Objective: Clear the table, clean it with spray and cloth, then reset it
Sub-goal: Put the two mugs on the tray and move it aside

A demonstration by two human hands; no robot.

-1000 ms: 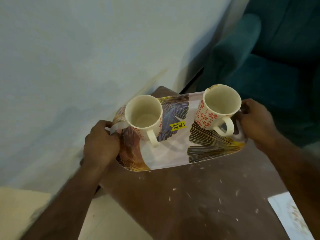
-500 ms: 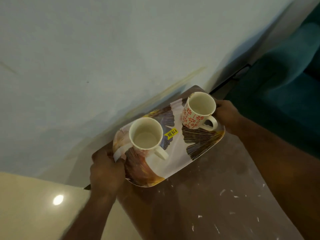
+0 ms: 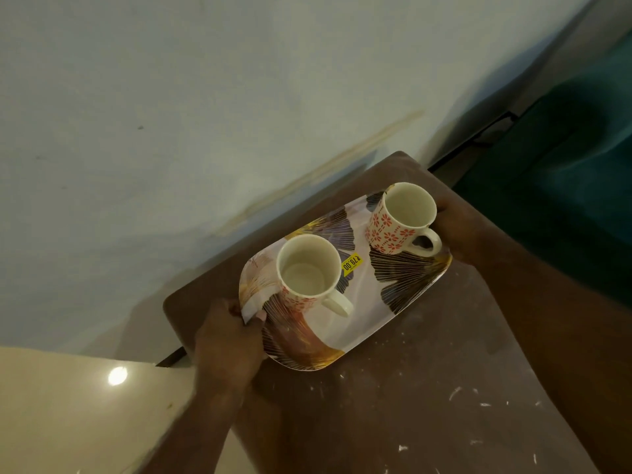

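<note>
yellow sticker (image 3: 352,262) on the tray (image 3: 362,313) reads "79.00".

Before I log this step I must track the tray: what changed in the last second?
The tray moved from over the far corner of the table to within its top, apparently lower; whether it rests there is unclear. Nothing was taken or let go: left hand and right hand still grip its ends. Left mug and right mug kept their places on it.
</note>
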